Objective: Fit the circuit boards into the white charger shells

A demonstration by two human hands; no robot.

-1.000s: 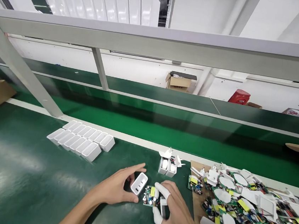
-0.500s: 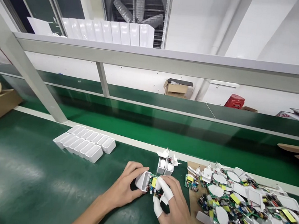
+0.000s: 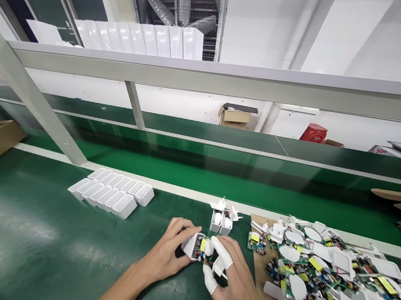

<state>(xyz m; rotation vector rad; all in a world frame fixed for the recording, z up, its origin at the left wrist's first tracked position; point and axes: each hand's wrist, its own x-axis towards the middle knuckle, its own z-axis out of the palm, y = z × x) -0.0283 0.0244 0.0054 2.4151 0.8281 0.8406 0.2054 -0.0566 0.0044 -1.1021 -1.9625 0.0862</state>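
Observation:
Between thumb and fingers, my left hand [image 3: 170,247] grips a white plastic housing [image 3: 189,245], its open end turned right. My right hand [image 3: 232,275], with white covers on thumb and forefinger, pinches a circuit board [image 3: 205,249] carrying a yellow-wrapped part and a round white pad. The board's left end sits inside the mouth of the housing. A white flap hangs below the right fingers. Just beyond my hands stand two filled housings [image 3: 216,221] with white plug pieces on top.
Rows of white housings [image 3: 125,205] stand at left on the green table. A large pile of circuit boards and white covers [image 3: 337,279] lies on cardboard [image 3: 258,266] at right. A green belt [image 3: 184,167] runs behind, below a shelf rail [image 3: 208,78].
The circuit board has moved left, deeper into the housing, with my right fingers following. My left hand stays about where it was. The view has shifted slightly.

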